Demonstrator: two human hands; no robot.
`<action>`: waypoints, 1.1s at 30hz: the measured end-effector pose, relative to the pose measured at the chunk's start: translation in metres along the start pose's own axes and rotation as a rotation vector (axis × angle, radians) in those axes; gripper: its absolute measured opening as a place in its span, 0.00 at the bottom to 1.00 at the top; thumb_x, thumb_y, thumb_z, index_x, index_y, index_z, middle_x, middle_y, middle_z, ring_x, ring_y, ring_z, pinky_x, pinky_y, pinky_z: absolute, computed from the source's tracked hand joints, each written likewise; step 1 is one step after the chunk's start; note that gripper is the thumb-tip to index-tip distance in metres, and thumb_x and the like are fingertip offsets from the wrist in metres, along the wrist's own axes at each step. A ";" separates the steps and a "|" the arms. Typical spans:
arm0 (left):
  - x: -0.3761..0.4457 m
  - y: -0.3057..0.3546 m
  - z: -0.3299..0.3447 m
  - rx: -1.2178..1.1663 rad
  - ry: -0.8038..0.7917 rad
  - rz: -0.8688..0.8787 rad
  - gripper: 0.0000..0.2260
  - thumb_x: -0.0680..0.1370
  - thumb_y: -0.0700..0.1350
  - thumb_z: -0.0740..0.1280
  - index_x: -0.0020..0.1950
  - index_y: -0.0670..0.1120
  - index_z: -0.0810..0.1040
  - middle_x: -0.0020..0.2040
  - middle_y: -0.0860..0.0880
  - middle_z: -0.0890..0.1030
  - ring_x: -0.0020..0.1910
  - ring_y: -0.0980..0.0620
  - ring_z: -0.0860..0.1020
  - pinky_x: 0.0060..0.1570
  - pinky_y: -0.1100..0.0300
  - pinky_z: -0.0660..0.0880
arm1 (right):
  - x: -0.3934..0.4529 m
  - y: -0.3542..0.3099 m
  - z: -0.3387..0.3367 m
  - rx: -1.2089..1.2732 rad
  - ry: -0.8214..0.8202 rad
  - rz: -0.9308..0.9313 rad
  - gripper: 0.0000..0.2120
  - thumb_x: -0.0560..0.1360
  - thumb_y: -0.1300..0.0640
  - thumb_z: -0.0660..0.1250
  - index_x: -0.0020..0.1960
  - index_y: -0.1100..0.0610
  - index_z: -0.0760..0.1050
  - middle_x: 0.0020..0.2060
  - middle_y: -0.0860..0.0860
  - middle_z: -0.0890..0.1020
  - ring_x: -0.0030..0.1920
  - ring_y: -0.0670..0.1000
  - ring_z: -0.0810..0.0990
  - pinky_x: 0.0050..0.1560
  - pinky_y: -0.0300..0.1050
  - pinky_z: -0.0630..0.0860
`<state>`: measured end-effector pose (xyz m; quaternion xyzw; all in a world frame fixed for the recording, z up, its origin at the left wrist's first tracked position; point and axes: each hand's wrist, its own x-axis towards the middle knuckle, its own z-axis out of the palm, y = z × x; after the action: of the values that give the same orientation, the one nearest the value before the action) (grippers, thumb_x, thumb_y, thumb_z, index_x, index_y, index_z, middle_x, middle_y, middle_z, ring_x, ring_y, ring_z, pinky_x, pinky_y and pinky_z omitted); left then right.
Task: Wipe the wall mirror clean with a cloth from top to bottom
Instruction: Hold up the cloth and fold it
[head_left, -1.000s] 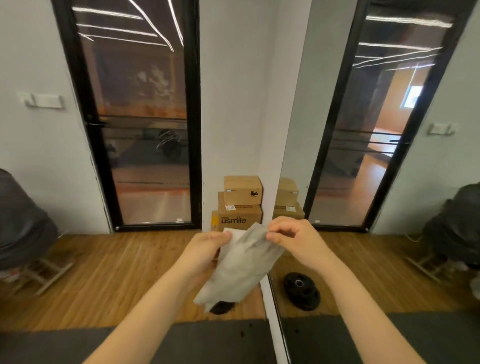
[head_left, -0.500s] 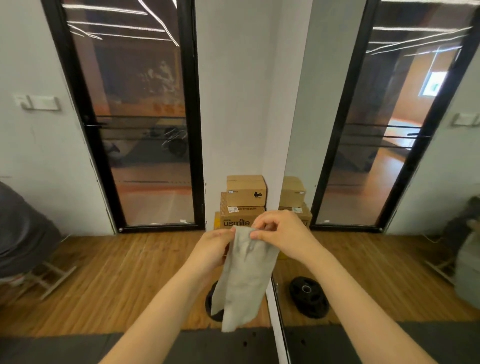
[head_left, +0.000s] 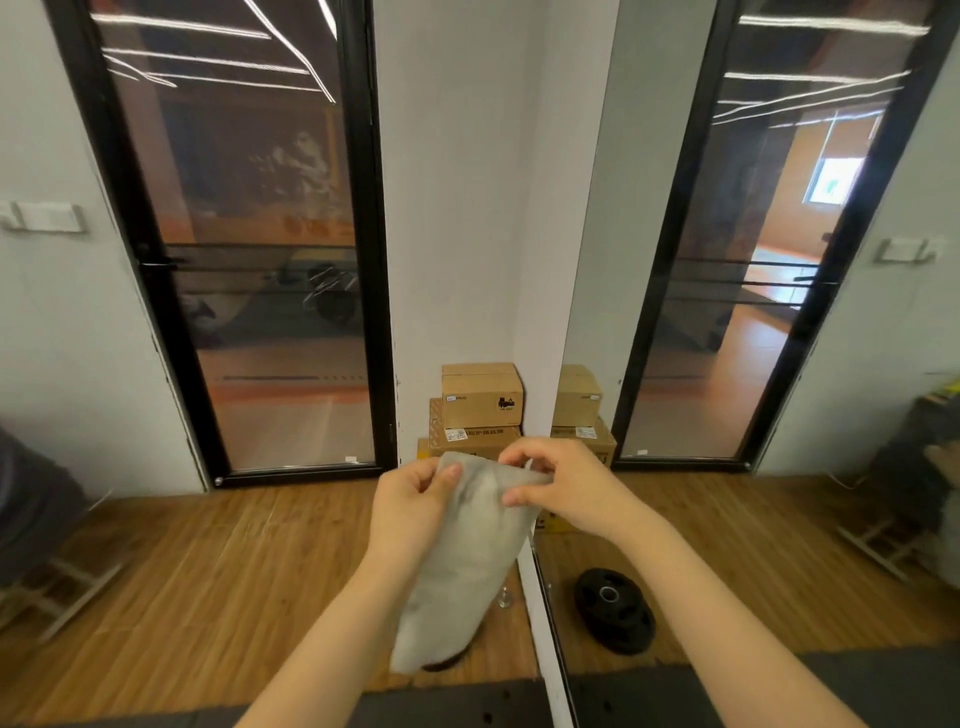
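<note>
White-walled corner, wooden floor (head_left: 218, 571), dark mat along bottom edge of view. Black-framed glass door (head_left: 249, 249) on left wall, orange-toned room and ceiling light strips showing in its glass. Light switch plate (head_left: 47, 217) left of door.

Wall mirror (head_left: 727, 260) filling right half of view, its near edge running down from top centre to floor at about mid-frame; reflects door, switch, floor.

Stacked cardboard boxes (head_left: 480, 402) in corner against mirror edge, doubled in reflection. Black weight plate on floor mostly hidden behind cloth; reflected copy (head_left: 613, 610) plain in mirror. Small metal post (head_left: 504, 597) on floor by mirror edge. Dark grey bulk with pale frame legs (head_left: 31, 519) at far left; matching reflection far right.

Cloth (head_left: 467, 561), pale grey, held up in front of chest, well apart from mirror glass, hanging from top edge down to a loose lower end.

Left hand (head_left: 410, 514): grip closed on cloth's upper left corner, thumb on front face, fingers curled behind.

Right hand (head_left: 566, 488): grip pinching cloth's upper right edge between thumb and forefinger, remaining fingers curled, loosely bunched above.

Both bare forearms rising from bottom of frame, converging on cloth. Neither hand touching mirror. Cloth creased, somewhat folded on itself; exact fold count not discernible.
</note>
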<state>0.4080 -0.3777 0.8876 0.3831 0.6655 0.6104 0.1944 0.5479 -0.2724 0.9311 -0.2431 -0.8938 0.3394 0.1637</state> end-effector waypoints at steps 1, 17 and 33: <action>0.003 -0.002 -0.004 0.006 0.018 -0.002 0.15 0.80 0.43 0.65 0.37 0.34 0.76 0.30 0.44 0.72 0.31 0.50 0.68 0.34 0.57 0.65 | -0.001 0.001 -0.004 -0.006 -0.044 0.003 0.10 0.73 0.56 0.72 0.46 0.41 0.76 0.42 0.39 0.79 0.41 0.33 0.75 0.44 0.31 0.71; 0.013 0.002 -0.025 0.151 0.057 0.262 0.18 0.81 0.37 0.62 0.30 0.46 0.68 0.24 0.55 0.67 0.25 0.60 0.68 0.28 0.69 0.64 | 0.007 -0.020 -0.014 -0.054 -0.155 -0.151 0.23 0.77 0.60 0.68 0.55 0.31 0.70 0.53 0.55 0.82 0.47 0.53 0.79 0.51 0.45 0.77; 0.009 0.010 -0.036 -0.013 0.091 0.045 0.21 0.83 0.43 0.59 0.29 0.47 0.63 0.21 0.55 0.65 0.23 0.60 0.63 0.29 0.66 0.61 | 0.008 -0.005 -0.024 0.225 -0.296 0.009 0.04 0.77 0.59 0.68 0.45 0.52 0.80 0.41 0.42 0.83 0.46 0.40 0.81 0.52 0.34 0.74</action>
<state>0.3791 -0.3953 0.9052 0.3687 0.6608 0.6357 0.1526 0.5507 -0.2588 0.9522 -0.1748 -0.8635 0.4699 0.0548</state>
